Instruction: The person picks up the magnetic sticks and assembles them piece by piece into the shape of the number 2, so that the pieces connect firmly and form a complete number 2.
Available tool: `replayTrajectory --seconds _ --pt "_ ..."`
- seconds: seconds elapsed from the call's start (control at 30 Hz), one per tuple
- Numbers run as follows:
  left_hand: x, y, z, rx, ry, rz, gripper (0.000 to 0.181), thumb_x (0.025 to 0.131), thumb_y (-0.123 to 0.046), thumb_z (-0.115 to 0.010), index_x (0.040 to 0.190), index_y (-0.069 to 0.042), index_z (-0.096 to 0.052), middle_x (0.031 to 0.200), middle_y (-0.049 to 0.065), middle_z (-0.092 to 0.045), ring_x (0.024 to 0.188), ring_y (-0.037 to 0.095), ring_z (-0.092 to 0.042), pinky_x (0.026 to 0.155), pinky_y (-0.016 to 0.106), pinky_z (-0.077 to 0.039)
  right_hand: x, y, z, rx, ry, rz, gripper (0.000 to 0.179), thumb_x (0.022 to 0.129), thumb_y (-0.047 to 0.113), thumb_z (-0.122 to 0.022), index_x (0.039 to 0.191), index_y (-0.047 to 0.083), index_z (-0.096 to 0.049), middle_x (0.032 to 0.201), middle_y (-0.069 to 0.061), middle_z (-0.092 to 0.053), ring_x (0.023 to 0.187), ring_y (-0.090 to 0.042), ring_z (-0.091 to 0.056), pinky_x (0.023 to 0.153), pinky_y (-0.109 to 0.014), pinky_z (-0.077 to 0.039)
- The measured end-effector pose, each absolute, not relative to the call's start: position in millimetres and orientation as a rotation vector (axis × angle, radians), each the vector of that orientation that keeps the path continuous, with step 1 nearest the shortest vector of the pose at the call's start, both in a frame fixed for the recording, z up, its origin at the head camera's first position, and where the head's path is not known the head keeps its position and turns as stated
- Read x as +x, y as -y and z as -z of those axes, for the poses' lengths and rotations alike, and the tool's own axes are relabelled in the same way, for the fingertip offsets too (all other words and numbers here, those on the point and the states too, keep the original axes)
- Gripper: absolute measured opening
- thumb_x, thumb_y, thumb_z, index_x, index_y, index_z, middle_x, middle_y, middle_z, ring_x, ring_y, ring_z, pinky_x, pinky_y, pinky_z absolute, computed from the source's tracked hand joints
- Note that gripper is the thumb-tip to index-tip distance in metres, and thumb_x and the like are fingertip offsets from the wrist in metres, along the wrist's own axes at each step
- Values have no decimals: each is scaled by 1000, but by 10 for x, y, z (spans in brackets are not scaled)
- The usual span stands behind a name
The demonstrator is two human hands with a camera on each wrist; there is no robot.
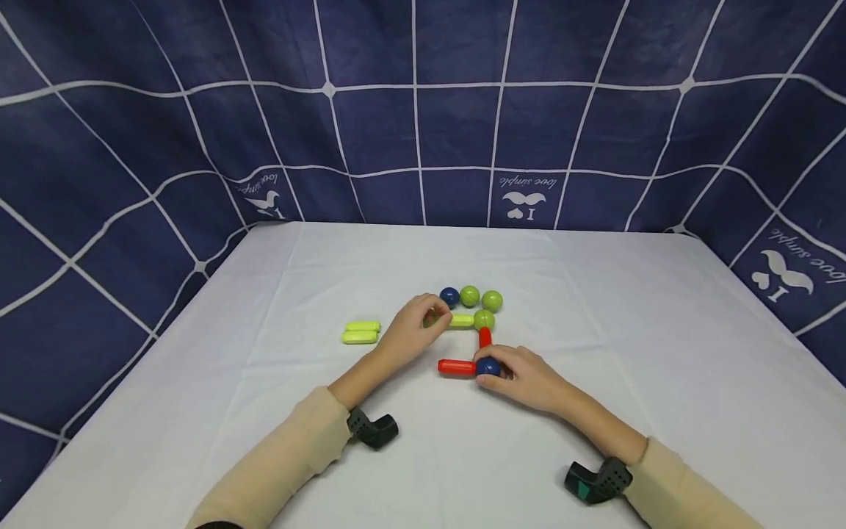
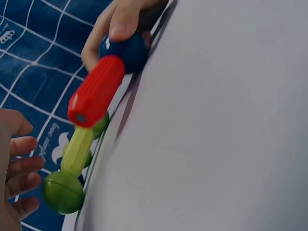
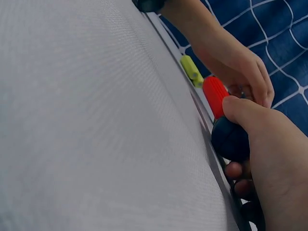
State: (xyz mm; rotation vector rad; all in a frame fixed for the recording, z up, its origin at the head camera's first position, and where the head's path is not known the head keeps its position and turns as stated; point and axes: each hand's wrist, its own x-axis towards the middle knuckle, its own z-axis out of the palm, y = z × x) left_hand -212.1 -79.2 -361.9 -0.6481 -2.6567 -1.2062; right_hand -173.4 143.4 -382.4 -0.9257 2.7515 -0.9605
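My right hand grips a dark blue ball between thumb and fingers. One red rod sticks out of that ball to the left, and a second red rod runs from it to a green ball. From there a yellow-green rod leads left to another green ball, largely hidden by my left hand in the head view. My left hand is beside this end ball, its fingers loosely bent and a gap showing between them and the ball in the left wrist view.
Behind the joined pieces lie a loose blue ball and two green balls, the nearest a green ball. Two yellow-green rods lie side by side left of my left hand. A white cloth covers the table, with a blue gridded curtain behind.
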Motion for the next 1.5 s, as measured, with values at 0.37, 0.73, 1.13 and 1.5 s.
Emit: replayTrajectory --seconds 0.37,0.73,1.13,1.5 --pt "-2523 732 3640 -444 2817 1111 37 86 -28 -59 119 -11 -56 117 10 -55 97 22 -51 87 38 -43 -1738 -1432 3833 -946 -2726 981 26 83 43 -62 104 29 -58 79 13 -53 67 -5 -45 58 -19 -38" --pt "-2588 644 3669 -345 2895 1081 38 85 -30 -60 119 -13 -56 106 10 -61 91 21 -56 78 35 -45 -1760 -1455 3830 -923 -2697 1014 23 82 39 -64 102 28 -58 81 12 -56 69 -6 -48 60 -19 -39" --pt "-2207 671 3600 -515 2477 1313 34 82 -22 -60 114 -10 -57 95 6 -51 82 17 -48 68 23 -41 -1771 -1454 3820 -920 -2712 1015 23 83 40 -63 102 28 -58 84 12 -57 71 -7 -48 60 -20 -40" --pt "-1813 968 3716 -684 2658 1425 32 80 -14 -63 111 -11 -58 93 4 -51 75 14 -46 65 21 -40 -1770 -1455 3844 -939 -2716 996 20 84 36 -61 101 27 -57 88 10 -58 73 -6 -49 61 -20 -40"
